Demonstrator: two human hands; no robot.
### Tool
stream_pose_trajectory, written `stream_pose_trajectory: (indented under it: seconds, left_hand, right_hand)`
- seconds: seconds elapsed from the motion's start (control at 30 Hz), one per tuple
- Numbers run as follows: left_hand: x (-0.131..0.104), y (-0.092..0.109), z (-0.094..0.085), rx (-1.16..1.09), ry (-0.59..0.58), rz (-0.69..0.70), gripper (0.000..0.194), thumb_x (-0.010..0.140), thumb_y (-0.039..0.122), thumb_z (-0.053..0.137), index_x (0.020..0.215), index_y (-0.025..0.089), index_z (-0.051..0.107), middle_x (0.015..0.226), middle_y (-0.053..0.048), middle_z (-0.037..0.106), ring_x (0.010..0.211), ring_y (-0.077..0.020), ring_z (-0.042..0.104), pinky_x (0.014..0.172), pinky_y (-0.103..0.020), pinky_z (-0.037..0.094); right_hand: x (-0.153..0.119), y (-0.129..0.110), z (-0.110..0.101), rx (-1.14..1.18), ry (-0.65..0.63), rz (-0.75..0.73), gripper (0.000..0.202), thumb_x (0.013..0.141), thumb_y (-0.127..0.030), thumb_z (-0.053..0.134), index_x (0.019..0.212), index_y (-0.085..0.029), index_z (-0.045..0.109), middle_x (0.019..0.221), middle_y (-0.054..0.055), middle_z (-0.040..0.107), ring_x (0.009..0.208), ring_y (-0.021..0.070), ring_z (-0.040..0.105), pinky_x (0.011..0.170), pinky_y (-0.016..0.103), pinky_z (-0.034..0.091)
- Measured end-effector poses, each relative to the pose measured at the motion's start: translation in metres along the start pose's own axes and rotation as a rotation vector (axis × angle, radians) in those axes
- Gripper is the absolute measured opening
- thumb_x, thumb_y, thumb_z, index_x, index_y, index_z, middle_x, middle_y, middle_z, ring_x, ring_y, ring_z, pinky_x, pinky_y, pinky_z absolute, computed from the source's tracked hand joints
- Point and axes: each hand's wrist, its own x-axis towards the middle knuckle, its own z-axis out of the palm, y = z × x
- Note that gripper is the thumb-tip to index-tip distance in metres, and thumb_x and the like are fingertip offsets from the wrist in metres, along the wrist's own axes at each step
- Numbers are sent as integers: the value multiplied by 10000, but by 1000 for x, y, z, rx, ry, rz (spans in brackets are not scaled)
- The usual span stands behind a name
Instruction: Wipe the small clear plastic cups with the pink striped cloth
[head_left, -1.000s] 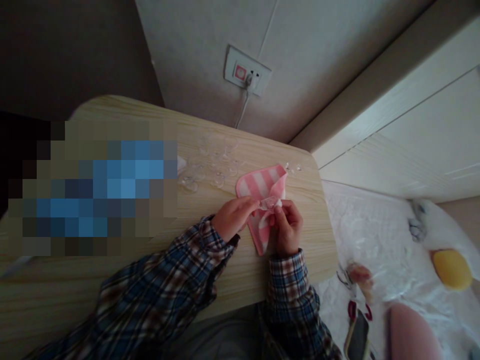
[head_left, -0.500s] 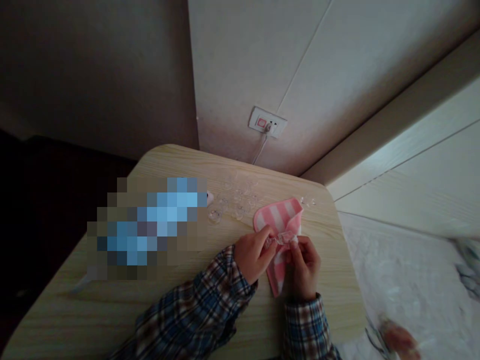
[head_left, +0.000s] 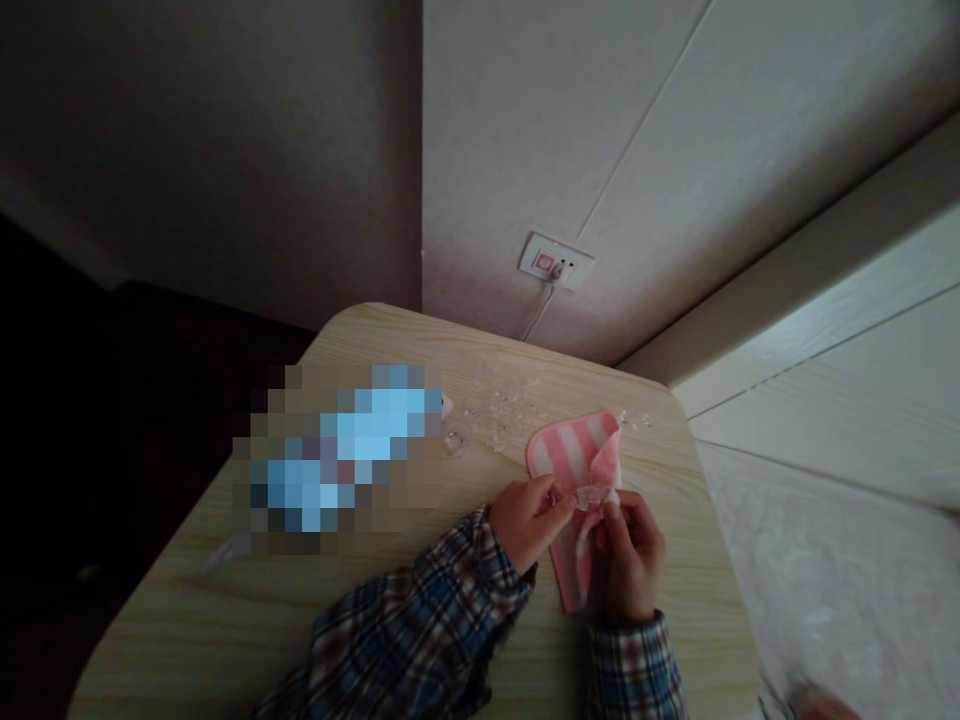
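Over a pink-and-white striped cloth (head_left: 559,455), both hands are close together. My left hand (head_left: 529,522) pinches one end of a small clear, shiny piece (head_left: 594,497), apparently plastic. At its other end, my right hand (head_left: 636,555) has thumb and fingers closed on it; a bit of the cloth may be between those fingers too. The exact kind of the clear piece cannot be made out. A fold of cloth stands up behind the fingers, and the right hand hides part of its lower edge.
Several clear round pieces (head_left: 501,432) lie on the wooden table (head_left: 390,640) left of the cloth. A few smaller clear bits (head_left: 636,419) are at its right corner. A blurred-out blue object (head_left: 382,415) lies at left. Behind is a wall socket (head_left: 556,262) with a plugged-in cable.
The view has shifted, so the whole scene sits further right and slightly lower. Both hands keep their grip on the clear piece, with only slight finger movement.
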Motion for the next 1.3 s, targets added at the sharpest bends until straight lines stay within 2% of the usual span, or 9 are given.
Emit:
stream_pose_trajectory:
  seconds: [0.13, 0.37, 0.53, 0.63, 0.73, 0.83, 0.97, 1.17, 1.3]
  left_hand:
    - [0, 0, 1, -23, 16, -12, 271, 812, 364, 401, 660, 160, 492, 536, 35, 452, 534, -96, 447, 480, -198, 272]
    - [-4, 6, 2, 30, 51, 33, 175, 815, 343, 401, 804, 187, 479, 533, 44, 470, 505, -101, 460, 471, -197, 293]
    - [-6, 9, 1, 136, 80, 91, 171, 832, 307, 375, 928, 184, 444, 646, 11, 540, 581, -124, 517, 536, -215, 352]
    - [-6, 8, 5, 224, 42, 137, 201, 851, 286, 337, 1002, 174, 408, 743, -24, 589, 662, -149, 557, 588, -236, 380]
    - [-5, 5, 10, 301, -41, 124, 234, 842, 313, 374, 1034, 181, 385, 789, -38, 619, 677, -168, 585, 561, -239, 388]
    - [-5, 3, 12, 394, -100, 104, 300, 836, 397, 375, 1039, 175, 386, 797, -57, 634, 689, -201, 607, 526, -248, 383]
    - [-5, 4, 11, 498, -113, 78, 379, 825, 492, 331, 991, 160, 411, 761, -73, 638, 686, -228, 614, 509, -262, 373]
    - [-6, 5, 8, 501, -118, 103, 398, 834, 524, 255, 857, 173, 440, 699, -42, 619, 652, -192, 600, 512, -240, 348]
    - [-6, 4, 6, 421, -97, 115, 400, 827, 533, 273, 805, 174, 450, 642, -14, 579, 604, -159, 559, 515, -230, 316]
  right_hand:
    - [0, -1, 1, -10, 14, -10, 134, 757, -313, 542, 770, -180, 551, 498, -50, 446, 418, 74, 347, 403, 198, 241]
    - [1, -1, 3, 16, 26, -6, 136, 770, -312, 526, 770, -177, 538, 531, -49, 429, 456, 76, 352, 431, 197, 259]
    - [2, 1, 2, 44, 25, 6, 118, 778, -295, 524, 783, -178, 531, 527, -57, 413, 453, 69, 343, 425, 191, 253]
    - [2, 1, 0, 25, 39, -4, 118, 782, -294, 522, 786, -177, 533, 540, -53, 425, 465, 70, 351, 428, 189, 258]
    - [4, 1, -4, -15, 69, -5, 126, 787, -300, 516, 786, -176, 540, 534, -56, 416, 462, 69, 348, 428, 189, 256]
    - [5, 2, -7, -42, 78, -3, 132, 795, -301, 508, 801, -174, 545, 521, -59, 400, 457, 68, 342, 423, 190, 249]
    - [5, 3, -8, 6, 67, 8, 128, 799, -295, 504, 806, -173, 541, 516, -62, 383, 452, 65, 322, 415, 187, 238]
    - [6, 5, -8, 9, 59, -4, 123, 806, -290, 495, 784, -176, 534, 528, -59, 397, 450, 59, 315, 402, 179, 235]
    - [6, 3, -8, -13, 64, -31, 118, 811, -278, 492, 777, -174, 536, 516, -63, 400, 438, 52, 306, 391, 175, 230]
